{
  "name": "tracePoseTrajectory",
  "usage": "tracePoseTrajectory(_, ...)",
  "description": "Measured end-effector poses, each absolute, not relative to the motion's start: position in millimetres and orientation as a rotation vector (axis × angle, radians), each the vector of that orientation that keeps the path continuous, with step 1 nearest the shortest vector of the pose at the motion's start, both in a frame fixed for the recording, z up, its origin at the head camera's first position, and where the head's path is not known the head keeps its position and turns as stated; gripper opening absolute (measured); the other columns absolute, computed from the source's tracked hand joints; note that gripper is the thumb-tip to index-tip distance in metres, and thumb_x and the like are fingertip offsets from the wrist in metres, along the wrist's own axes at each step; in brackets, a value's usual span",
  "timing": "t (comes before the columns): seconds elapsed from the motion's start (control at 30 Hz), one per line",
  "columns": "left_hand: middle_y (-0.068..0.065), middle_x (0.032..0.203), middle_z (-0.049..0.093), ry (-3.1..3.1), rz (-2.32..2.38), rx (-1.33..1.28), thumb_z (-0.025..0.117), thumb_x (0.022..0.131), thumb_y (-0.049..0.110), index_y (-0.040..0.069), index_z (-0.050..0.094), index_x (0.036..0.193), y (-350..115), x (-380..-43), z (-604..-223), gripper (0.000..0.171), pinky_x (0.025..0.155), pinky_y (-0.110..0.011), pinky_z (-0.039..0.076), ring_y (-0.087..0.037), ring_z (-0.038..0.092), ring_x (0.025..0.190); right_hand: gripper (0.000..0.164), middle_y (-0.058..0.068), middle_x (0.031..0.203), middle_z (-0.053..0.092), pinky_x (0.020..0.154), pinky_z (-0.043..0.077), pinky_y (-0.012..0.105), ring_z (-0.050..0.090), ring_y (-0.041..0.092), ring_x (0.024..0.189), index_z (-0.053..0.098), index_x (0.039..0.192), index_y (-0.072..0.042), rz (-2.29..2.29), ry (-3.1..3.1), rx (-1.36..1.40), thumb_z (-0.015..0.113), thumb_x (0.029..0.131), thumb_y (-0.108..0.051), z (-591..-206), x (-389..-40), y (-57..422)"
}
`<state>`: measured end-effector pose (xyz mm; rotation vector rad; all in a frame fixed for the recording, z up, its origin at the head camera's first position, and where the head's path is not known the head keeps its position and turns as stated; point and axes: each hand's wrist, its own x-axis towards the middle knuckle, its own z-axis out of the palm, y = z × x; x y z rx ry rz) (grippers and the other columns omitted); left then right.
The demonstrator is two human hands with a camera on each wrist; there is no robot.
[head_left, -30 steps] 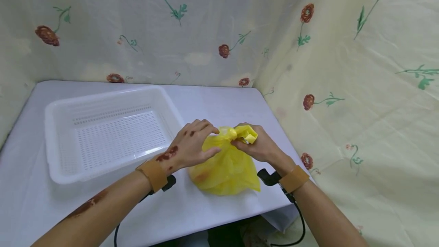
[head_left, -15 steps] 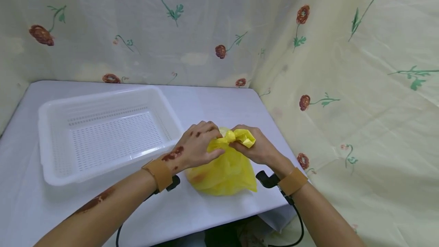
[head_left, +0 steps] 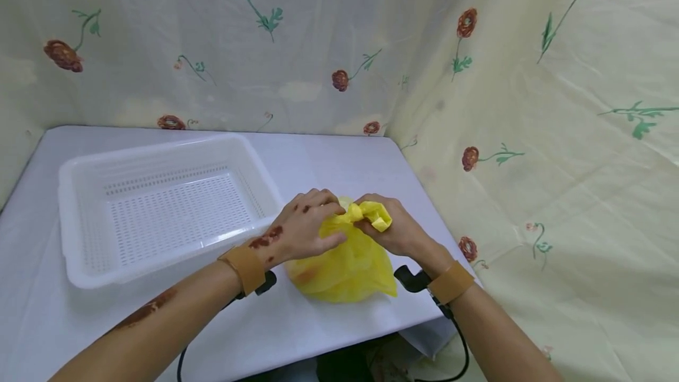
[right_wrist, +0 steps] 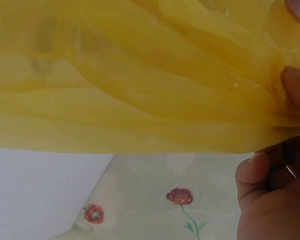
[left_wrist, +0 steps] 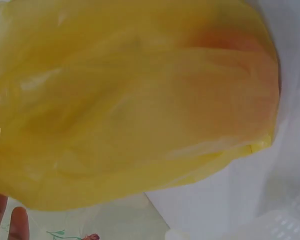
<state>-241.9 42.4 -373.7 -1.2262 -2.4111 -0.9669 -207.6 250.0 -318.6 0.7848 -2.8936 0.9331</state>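
A knotted, translucent yellow plastic bag [head_left: 350, 270] sits on the white-covered table, with an orange-pink shape showing through its side in the left wrist view. From the right, my right hand [head_left: 395, 231] grips the bag at the knot [head_left: 354, 212], its loop of loose plastic lying across the fingers. My left hand [head_left: 307, 226] has its curled fingers at the bag's neck just left of the knot. Its thumb lies lower, against the yellow plastic. The bag hides part of both hands in the wrist views.
A white perforated plastic basket [head_left: 265, 184] stands on the table [head_left: 329, 158] to the left, close to my left hand. Flower-patterned sheeting [head_left: 297, 46] hangs behind the table and along its right side. Black cables trail from both wrists.
Over the last second my left hand has moved right, up against the bag's neck and knot. My right hand keeps its grip, with the loop tilted slightly lower. The head view has shifted a little.
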Motion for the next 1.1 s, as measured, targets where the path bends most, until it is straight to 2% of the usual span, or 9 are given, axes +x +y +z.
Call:
tracePoseTrajectory(0.3,0.0,0.108,0.061,-2.437,-0.913,-1.185,0.067,0.086,0.025,0.012,0.07,0.099,45,-243,-373,0.019,0.081,-0.03,0.046,-0.017,0.054,0.099,0.029,0.008,0.104,0.064,0.085,0.051,0.039,0.058,0.019,0.089,0.061,0.113,-0.002,0.778,-2.865,0.864,0.068,0.085,0.0,-318,-210,247)
tracePoseTrajectory(0.5,-0.001,0.11,0.061,-2.452,-0.933,-1.198,0.065,0.087,0.025,0.012,0.069,0.098,42,-244,-373,0.017,0.083,-0.031,0.045,-0.017,0.054,0.1,0.019,0.003,0.091,0.061,0.076,0.05,0.033,0.053,0.015,0.081,0.063,0.101,-0.005,0.588,-2.837,0.882,0.071,0.083,-0.003,-318,-211,246)
tracePoseTrajectory(0.73,0.001,0.11,0.061,-2.429,-1.003,-1.22,0.061,0.088,0.029,0.012,0.068,0.107,40,-243,-374,0.027,0.087,-0.033,0.045,-0.017,0.053,0.103,0.017,0.002,0.084,0.063,0.072,0.048,0.033,0.053,0.015,0.076,0.062,0.092,-0.006,0.418,-2.681,0.922,0.075,0.081,-0.007,-326,-213,247)
tracePoseTrajectory(0.87,0.001,0.11,0.061,-2.419,-1.053,-1.208,0.054,0.091,0.027,0.012,0.068,0.113,38,-244,-372,0.03,0.088,-0.034,0.044,-0.017,0.053,0.104,0.019,0.002,0.082,0.064,0.071,0.048,0.034,0.056,0.016,0.074,0.06,0.089,-0.007,0.377,-2.588,0.949,0.076,0.079,-0.008,-330,-214,248)
tracePoseTrajectory(1.1,0.001,0.104,0.062,-2.381,-1.144,-1.139,0.043,0.098,0.019,0.011,0.069,0.104,39,-248,-368,0.028,0.088,-0.032,0.046,-0.015,0.054,0.097,0.027,0.003,0.084,0.062,0.071,0.048,0.034,0.056,0.018,0.076,0.058,0.095,-0.006,0.33,-2.519,0.957,0.078,0.076,-0.007,-334,-215,249)
